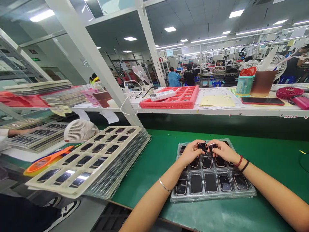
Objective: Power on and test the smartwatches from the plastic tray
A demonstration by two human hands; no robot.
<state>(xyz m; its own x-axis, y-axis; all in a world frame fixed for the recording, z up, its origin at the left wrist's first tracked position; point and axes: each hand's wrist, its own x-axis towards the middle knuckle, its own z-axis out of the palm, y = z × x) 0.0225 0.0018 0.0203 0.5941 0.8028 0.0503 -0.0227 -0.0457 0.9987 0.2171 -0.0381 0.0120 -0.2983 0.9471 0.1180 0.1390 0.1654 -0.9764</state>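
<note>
Two glossy rounded-square watch cases [202, 147] above clear plastic tray [213, 196]

L hand [191, 154] & R hand [224, 152] partly cover held watches [202, 146] + back row of clear tray [212, 196]. Forearms [152, 198] cut by frame edge. Far-L co-worker's arm [21, 131] blurry, body cut off. Pink fan [288, 92] clipped R. Bg people [174, 79] too small for detail.
</note>
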